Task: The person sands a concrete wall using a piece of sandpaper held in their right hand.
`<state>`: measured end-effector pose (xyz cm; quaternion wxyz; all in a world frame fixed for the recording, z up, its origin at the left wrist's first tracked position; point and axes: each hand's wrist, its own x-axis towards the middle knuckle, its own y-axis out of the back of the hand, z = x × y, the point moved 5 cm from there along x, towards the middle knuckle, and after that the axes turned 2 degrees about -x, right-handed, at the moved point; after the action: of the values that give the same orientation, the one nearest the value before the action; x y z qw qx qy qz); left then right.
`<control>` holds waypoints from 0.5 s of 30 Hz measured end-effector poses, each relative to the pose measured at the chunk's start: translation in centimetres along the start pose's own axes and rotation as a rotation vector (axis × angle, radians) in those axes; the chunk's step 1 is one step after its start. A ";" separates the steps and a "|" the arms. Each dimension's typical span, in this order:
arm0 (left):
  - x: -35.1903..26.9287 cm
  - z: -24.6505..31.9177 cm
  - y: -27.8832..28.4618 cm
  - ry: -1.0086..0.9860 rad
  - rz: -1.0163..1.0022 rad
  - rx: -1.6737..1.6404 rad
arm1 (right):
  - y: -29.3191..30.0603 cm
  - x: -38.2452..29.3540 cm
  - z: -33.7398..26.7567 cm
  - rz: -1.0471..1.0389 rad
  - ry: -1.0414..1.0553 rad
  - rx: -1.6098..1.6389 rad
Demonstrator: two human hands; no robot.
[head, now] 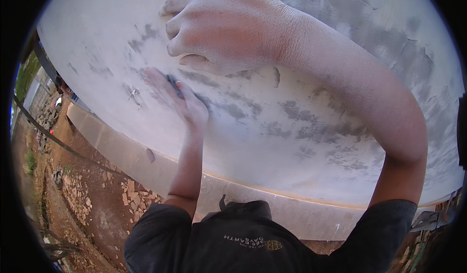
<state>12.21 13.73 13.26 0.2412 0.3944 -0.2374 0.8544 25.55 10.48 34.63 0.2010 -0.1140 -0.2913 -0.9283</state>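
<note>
A white, dusty plastered wall (248, 156) with grey patches fills most of the view. My left hand (182, 97), blurred, lies against it with the fingers stretched out. A small dark flat piece (174, 85), perhaps an abrasive pad, shows between its thumb and fingers. Higher and nearer the camera, my right hand (226, 28) is coated in white dust, its fingers bent toward the wall. Whatever might be under its palm is hidden. Left of my left hand, the wall bears a small rough mark (134, 93).
A pale concrete ledge (292, 214) curves below the wall, with a small flat chip (150, 155) on it. Lower down is reddish ground (105, 214) with broken tile pieces (136, 200). A dark cable or bar (69, 149) crosses at left.
</note>
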 end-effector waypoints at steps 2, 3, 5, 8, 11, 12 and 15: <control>-4.4 2.9 -1.2 -0.289 -0.252 0.294 | -0.1 -0.2 0.0 -0.030 -0.008 0.004; -6.1 3.7 -1.8 -0.436 -0.371 0.434 | -0.1 -0.4 0.1 -0.022 -0.009 -0.005; -3.0 1.5 -0.9 -0.268 -0.295 0.283 | -0.1 -0.8 0.2 -0.023 -0.020 0.000; -0.9 1.0 -1.5 0.032 -0.115 0.038 | 0.0 -0.7 0.3 -0.031 -0.016 0.004; -3.1 1.6 -1.3 -0.189 -0.179 0.263 | 0.6 -0.4 0.3 0.018 0.006 0.029; -3.8 1.7 -1.0 -0.240 -0.204 0.315 | 0.9 -0.7 0.4 0.038 0.016 0.071; -5.3 1.9 -0.8 -0.396 -0.265 0.461 | 1.3 -0.3 0.1 -0.076 -0.022 0.176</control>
<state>16.75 12.00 10.32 0.2039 0.6245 -0.0266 0.7535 26.37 9.64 35.26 0.1715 -0.0952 -0.3779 -0.9048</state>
